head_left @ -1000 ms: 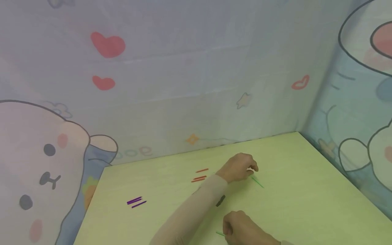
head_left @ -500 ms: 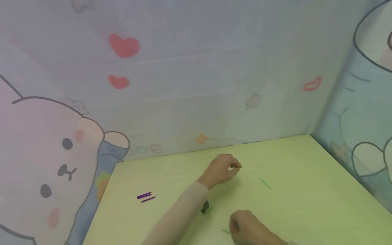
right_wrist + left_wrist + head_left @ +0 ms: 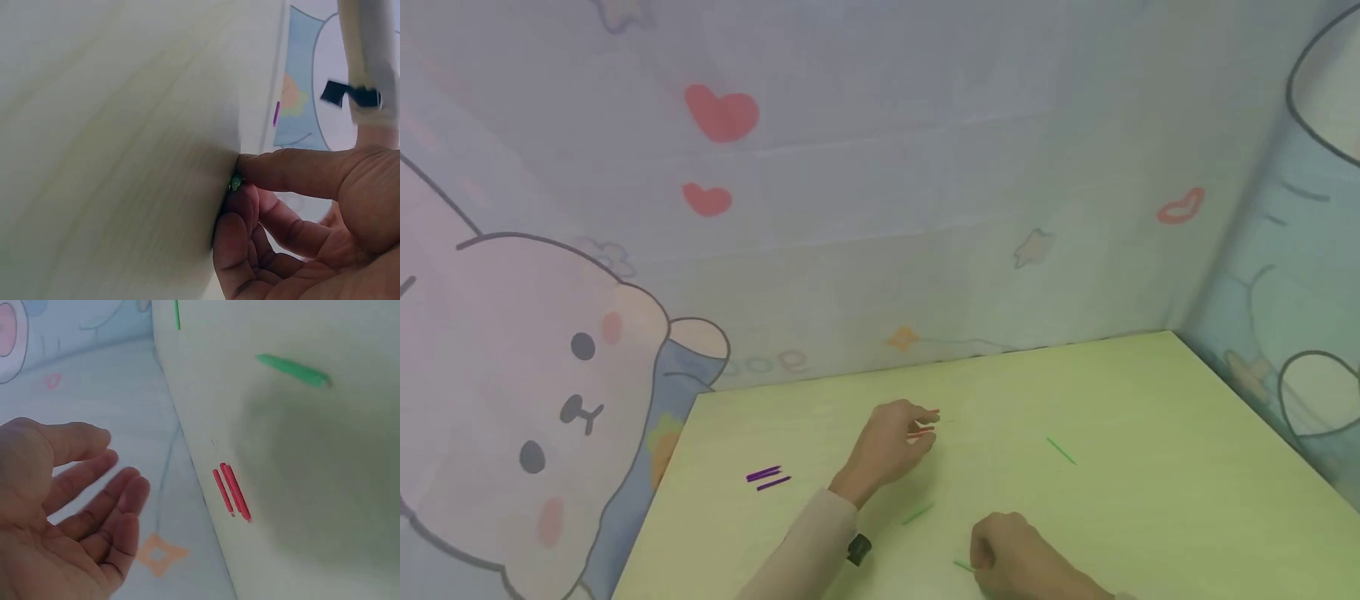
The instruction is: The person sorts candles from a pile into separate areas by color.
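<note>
My left hand (image 3: pixel 883 446) hovers over the table beside the red crayon-like sticks (image 3: pixel 921 432), partly hidden behind its fingers. In the left wrist view, the left hand (image 3: pixel 75 500) has loosely bent fingers with nothing between them. My right hand (image 3: pixel 1018 558), low at the table's front, pinches a green crayon-like stick (image 3: pixel 963 566) between thumb and fingers. From the right wrist, only the end of that green stick (image 3: pixel 235 182) shows at the fingertips, close to the tabletop. A second green stick (image 3: pixel 918 513) lies between the hands; a third green stick (image 3: pixel 1062 451) lies farther right.
Purple crayon-like sticks (image 3: pixel 767 477) lie together on the left of the pale yellow-green table (image 3: pixel 1150 500). A printed curtain (image 3: pixel 880 167) rises behind the table's back edge and along its sides. A small black device (image 3: pixel 858 549) sits at the left sleeve.
My left hand has let go of the green stick at the right and moved left to the red sticks. The right hand keeps its green stick; the view has turned slightly right.
</note>
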{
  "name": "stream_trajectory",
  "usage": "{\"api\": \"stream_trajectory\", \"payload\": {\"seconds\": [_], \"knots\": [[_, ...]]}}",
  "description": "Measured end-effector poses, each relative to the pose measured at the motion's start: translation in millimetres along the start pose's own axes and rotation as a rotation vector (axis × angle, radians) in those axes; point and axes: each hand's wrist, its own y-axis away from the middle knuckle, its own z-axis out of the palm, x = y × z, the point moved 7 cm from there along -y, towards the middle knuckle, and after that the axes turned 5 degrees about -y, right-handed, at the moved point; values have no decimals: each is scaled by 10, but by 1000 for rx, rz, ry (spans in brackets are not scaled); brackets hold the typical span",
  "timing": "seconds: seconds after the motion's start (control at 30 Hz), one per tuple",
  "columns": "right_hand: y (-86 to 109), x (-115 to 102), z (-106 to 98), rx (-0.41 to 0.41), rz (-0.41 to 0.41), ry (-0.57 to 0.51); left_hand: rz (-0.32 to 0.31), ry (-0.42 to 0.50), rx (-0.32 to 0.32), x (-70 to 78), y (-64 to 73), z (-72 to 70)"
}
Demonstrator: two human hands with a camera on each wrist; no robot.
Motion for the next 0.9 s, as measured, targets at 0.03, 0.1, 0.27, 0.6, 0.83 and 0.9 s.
{"api": "stream_trajectory", "payload": {"seconds": [0.03,0.1,0.27,0.6,0.83,0.9], "knots": [[1,2,-2,-1,3,0,-8,2,-3,-18,57,-2],[5,7,-10,2,11,-2,-27,13,-17,-48,164,5],[19,10,-29,12,16,-7,-93,61,-81,-102,389,86],[31,-27,-28,3,4,-7,-115,69,-113,-147,591,213],[5,-37,-30,-3,-23,-3,-13,83,-92,-365,612,491],[4,-35,-24,-3,-32,3,2,77,-92,-363,631,526]]}}
